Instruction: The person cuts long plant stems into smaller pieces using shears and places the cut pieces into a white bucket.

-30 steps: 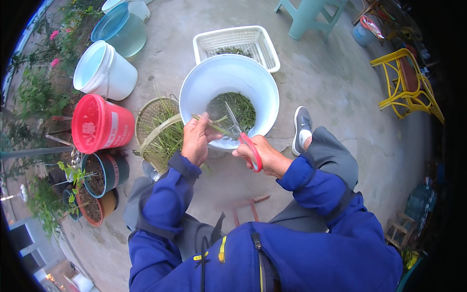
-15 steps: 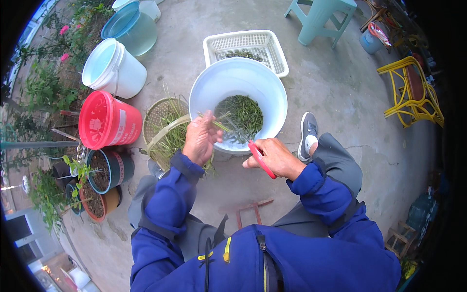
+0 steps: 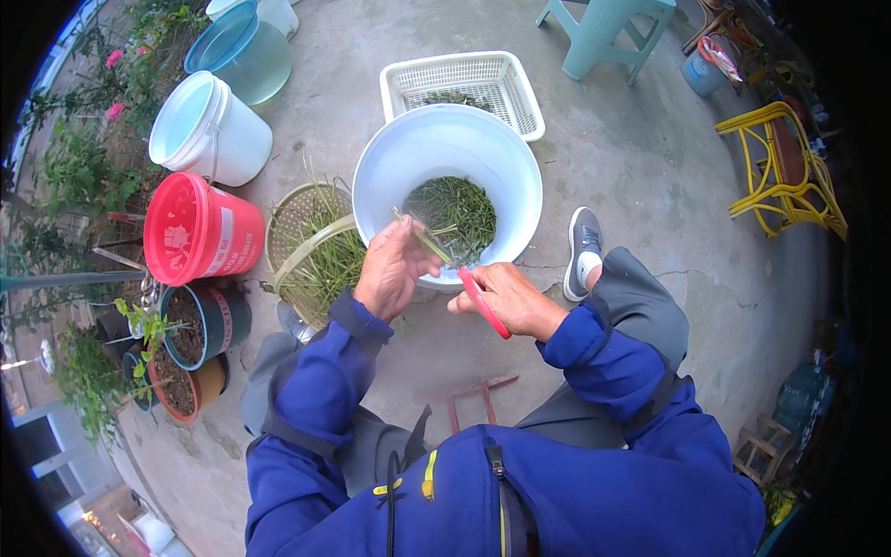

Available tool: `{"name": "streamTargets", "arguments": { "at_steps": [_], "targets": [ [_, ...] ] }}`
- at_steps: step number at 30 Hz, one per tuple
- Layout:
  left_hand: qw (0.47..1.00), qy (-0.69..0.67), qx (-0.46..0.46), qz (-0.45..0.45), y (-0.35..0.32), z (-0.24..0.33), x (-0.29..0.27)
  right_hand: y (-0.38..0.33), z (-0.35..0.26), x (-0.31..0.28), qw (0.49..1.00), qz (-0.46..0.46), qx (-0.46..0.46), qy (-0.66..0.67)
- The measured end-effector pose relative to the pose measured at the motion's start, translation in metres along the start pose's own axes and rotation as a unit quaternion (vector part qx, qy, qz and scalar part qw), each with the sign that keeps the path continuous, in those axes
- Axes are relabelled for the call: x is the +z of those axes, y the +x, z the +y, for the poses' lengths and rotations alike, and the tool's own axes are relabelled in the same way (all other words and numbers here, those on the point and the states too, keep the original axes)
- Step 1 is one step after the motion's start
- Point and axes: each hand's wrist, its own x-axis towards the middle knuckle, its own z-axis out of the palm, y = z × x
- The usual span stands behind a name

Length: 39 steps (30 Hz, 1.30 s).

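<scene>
Over the white tub (image 3: pixel 515 162), seemingly so pieces drop inside, fingers of the left hand (image 3: pixel 388 274) pinch green stems (image 3: pixel 433 244), those of the right hand (image 3: pixel 522 302) grasp red-handled scissors (image 3: pixel 481 303), blade gap unclear.

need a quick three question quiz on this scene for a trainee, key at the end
1. Which hand holds the red-handled scissors?
2. True or false: the woven basket stands to the person's left of the large pale tub.
3. Fill in the gap: the left hand holds a few thin green ____ between thumb and fingers.

Key: 1. the right hand; 2. true; 3. stems.
</scene>
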Motion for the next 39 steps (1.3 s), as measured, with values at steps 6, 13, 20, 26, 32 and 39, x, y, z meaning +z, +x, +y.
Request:
{"name": "streamTargets", "arguments": {
  "at_steps": [6,13,20,26,32,39],
  "targets": [
    [0.998,0.066,-0.012,-0.017,-0.001,0.004,-0.001,0.001,-0.003,0.001,1.000,0.015,0.015,0.014],
    [0.997,0.063,-0.035,0.024,-0.004,-0.003,0.004,0.001,0.005,0.008,0.999,0.019,0.030,0.042],
    [0.999,0.008,-0.046,0.026,-0.006,-0.012,0.000,0.000,0.005,0.012,0.997,0.002,0.022,0.073],
    [0.999,0.015,-0.048,0.019,-0.004,-0.011,-0.001,0.003,0.012,0.021,0.998,0.038,-0.022,0.041],
    [0.997,0.030,-0.058,0.031,-0.001,-0.014,-0.001,0.007,0.024,0.025,0.999,0.028,-0.017,0.041],
    [0.994,0.064,-0.065,0.060,0.005,-0.019,-0.005,0.009,0.039,0.029,0.992,0.023,-0.124,0.023]
  ]
}}
